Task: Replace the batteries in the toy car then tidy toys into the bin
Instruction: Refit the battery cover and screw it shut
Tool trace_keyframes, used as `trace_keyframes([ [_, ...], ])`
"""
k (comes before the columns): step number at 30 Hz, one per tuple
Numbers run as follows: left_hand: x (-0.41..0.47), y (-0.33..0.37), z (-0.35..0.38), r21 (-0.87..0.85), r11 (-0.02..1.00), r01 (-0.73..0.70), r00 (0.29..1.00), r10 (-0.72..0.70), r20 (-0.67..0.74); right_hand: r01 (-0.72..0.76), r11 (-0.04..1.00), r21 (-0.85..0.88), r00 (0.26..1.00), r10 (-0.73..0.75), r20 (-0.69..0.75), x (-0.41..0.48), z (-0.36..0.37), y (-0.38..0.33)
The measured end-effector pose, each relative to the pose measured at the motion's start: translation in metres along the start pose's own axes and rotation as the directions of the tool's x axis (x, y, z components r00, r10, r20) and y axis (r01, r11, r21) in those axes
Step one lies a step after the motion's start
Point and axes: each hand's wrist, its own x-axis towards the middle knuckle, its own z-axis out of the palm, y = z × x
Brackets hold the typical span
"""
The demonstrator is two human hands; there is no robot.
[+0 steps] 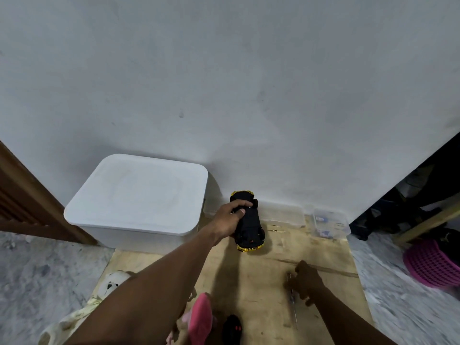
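Left hand (228, 219) around toy car (250, 228)

The toy car (249, 225) shows a matt black plastic underside with glossy yellow trim at both ends. At its 9 o'clock, the bin (139, 195) is smooth, matt white plastic, lid and walls alike. At 3 o'clock sit two clear plastic boxes (286, 215). Under them lies a bare, pale plywood board (311, 247), grainy and scuffed. The floor (37, 270) looks like mottled grey stone. The wall (224, 83) is matt white paint, smudged. At 4 o'clock is a pink plastic lattice basket (433, 265). Toward 6 o'clock are a thin metal screwdriver shaft (295, 312) and a soft pink cloth toy (200, 317).
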Motion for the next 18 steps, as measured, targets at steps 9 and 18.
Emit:
trace_keyframes([
  [9,0.003,-0.007,0.008,-0.043,0.996,-0.074,0.996,0.072,-0.048,0.15,0.988,0.021,0.975,-0.144,-0.169,0.018,-0.003,-0.001],
  [18,0.002,0.0,0.012,-0.033,0.992,-0.121,0.992,0.119,-0.041,0.672,0.235,0.702,0.724,-0.406,-0.557,-0.056,-0.099,-0.14],
])
